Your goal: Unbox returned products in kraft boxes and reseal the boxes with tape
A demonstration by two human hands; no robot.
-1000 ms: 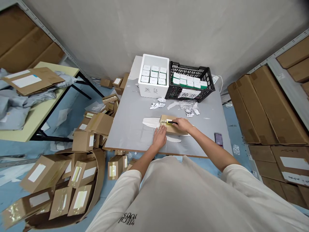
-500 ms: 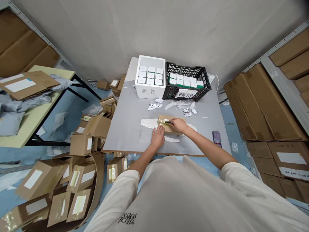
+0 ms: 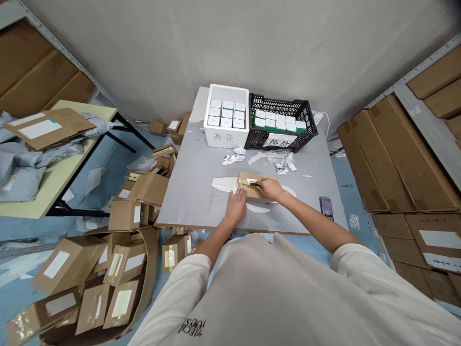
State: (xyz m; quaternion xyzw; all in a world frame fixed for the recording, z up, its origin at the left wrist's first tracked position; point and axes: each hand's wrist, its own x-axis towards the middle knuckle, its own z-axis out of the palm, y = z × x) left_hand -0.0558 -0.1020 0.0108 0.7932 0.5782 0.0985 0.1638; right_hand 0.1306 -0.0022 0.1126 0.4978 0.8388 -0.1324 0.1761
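A small brown cardboard box (image 3: 262, 194) with clear yellowish tape lies on the table over a pale bare patch. My right hand (image 3: 271, 188) is closed around a utility knife (image 3: 252, 184), black with a yellowish front part. Its tip points left and rests at the tape on top of the box. At the near left corner of the box is my left hand (image 3: 236, 205), palm down, with its fingers stretched and slightly apart against the cardboard. The blade itself is too small to make out.
Behind the box stand a white foam bin (image 3: 226, 139) and a black plastic crate (image 3: 309, 126), both holding small white boxes. Crumpled paper (image 3: 233, 159) and plastic wrap (image 3: 277, 156) lie before them. A purple packet (image 3: 326, 207) is at right. Cartons (image 3: 122, 214) crowd the floor at left.
The knife tip has shifted slightly along the taped top of the box, in my right hand. My left hand stays at the corner. The whole view has drifted slightly.
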